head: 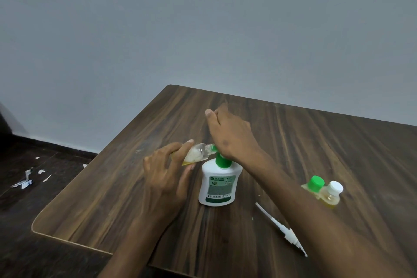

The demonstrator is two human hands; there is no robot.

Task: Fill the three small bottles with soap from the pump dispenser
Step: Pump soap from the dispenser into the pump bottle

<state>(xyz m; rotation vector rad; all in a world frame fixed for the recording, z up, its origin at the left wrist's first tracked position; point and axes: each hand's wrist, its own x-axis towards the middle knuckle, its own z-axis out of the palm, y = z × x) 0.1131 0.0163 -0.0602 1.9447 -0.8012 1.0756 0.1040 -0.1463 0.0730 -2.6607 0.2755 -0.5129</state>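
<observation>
A small clear bottle (198, 154) is gripped in the left hand (165, 174), fingers and thumb curled round its lower half, and it is held tilted almost on its side so that its open neck is brought up against the green spout of the pump dispenser (220, 184). The tilt is judged to be there so that soap leaving the spout runs straight into the neck and not over the table (316, 142). Some yellowish soap with white foam is seen pooled in the low side of the bottle, so it is taken to be only partly filled.

The pump head is pressed from above by the right hand (230, 135), the heel of the palm set on it; the fingers are stretched forward past the dispenser and nothing is held in them. How far the pump is pushed down cannot be told, as it is hidden under the palm.

To the right of the dispenser, well apart from it, two more small bottles are stood touching each other, a green-capped bottle (314, 186) and a white-capped bottle (331, 194). Both are capped and show yellow soap, so they are judged to be finished and set aside. Nearer the camera than the dispenser, and to its right, a white spray tube (282, 229) is laid flat, probably the insert taken from the bottle now being filled.
</observation>
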